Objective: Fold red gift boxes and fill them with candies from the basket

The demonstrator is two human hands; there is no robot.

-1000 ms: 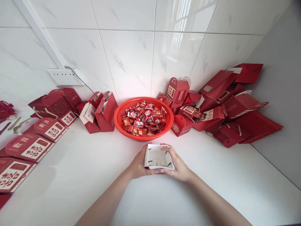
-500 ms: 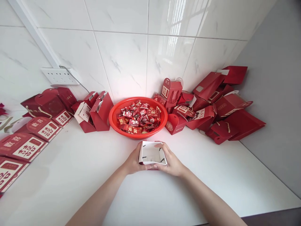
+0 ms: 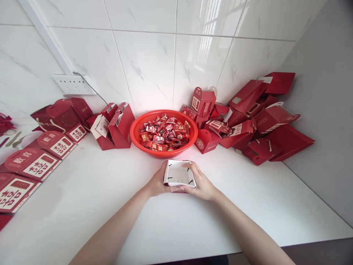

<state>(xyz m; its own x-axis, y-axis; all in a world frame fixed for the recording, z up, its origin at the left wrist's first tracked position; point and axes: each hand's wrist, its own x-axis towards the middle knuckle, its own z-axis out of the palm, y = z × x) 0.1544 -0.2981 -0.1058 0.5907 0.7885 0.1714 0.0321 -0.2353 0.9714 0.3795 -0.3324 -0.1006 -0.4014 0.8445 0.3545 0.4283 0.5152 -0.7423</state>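
An open paper gift box [image 3: 178, 173], white inside and red outside, stands between my hands over the white table. Its open top faces me, and nothing shows inside but bare white walls with dark slots. My left hand [image 3: 159, 182] grips the left side, its thumb along the near edge. On the right side, my right hand [image 3: 202, 184] holds the box with fingers reaching over the rim and the thumb in front. Just beyond the box sits a red plastic basket [image 3: 135, 141] heaped with red-wrapped sweets [image 3: 165, 132].
Red gift boxes [image 3: 41, 162] line the table's left side. Two upright red boxes [image 3: 120, 127] stand left of the basket. A jumbled pile of red boxes [image 3: 242, 129] lies at the right against a grey panel [image 3: 322, 121]. A socket strip [image 3: 74, 84] is on the tiled wall.
The view has tilted and shifted slightly, so the scene sits a little higher in the frame. Both hands keep hold of the gift box in nearly the same place.
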